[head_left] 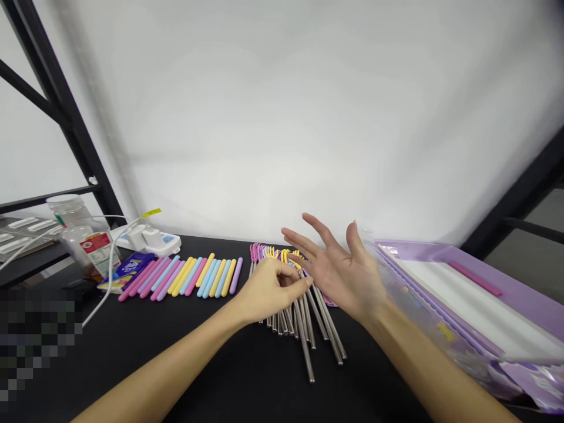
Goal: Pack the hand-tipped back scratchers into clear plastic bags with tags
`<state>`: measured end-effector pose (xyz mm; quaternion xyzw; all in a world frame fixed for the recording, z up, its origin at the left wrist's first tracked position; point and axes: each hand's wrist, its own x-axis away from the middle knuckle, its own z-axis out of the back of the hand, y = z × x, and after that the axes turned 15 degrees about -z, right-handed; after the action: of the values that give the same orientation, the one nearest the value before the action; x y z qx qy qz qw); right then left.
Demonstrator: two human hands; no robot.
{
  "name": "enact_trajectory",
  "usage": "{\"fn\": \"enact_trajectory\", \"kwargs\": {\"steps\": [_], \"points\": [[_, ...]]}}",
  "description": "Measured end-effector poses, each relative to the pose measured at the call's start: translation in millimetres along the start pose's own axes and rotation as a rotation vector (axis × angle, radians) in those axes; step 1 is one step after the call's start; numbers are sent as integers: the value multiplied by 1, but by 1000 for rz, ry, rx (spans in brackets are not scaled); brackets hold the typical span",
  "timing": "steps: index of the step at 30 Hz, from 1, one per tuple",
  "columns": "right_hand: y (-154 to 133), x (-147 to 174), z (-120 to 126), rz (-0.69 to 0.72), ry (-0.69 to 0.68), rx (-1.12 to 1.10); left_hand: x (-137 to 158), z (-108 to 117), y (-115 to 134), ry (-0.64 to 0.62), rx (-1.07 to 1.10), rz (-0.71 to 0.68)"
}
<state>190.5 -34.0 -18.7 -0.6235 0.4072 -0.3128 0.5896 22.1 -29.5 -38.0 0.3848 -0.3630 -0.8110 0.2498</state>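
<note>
A fanned bunch of thin metal rods, with coloured loops at the far ends, lies mid-table. The left hand curls over it, thumb and fingertips nearly meeting; whether they pinch a rod cannot be told. The right hand, palm showing and fingers spread wide, has hold of nothing visible. Because the rods overlap, a light fingertip pinch on a single one would likely disturb its neighbours least. A row of pastel sticks lies to the left; a purple tray bounds the right. The white wall limits reach behind, so the roomiest direction seems toward the wearer, over the black tabletop.
</note>
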Motion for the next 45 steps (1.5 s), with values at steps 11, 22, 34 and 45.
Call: {"fn": "enact_trajectory", "kwargs": {"steps": [11, 22, 34, 45], "points": [[2, 13, 10, -28, 63, -206, 4, 15, -20, 47, -339, -44], [1, 19, -5, -6, -59, -400, 7, 10, -22, -13, -441, -75], [-5, 26, -19, 69, 1, -155, 8, 9, -23, -25, -470, -96], [13, 14, 32, -450, 580, 899, 8, 11, -28, -29, -573, -69]]}}
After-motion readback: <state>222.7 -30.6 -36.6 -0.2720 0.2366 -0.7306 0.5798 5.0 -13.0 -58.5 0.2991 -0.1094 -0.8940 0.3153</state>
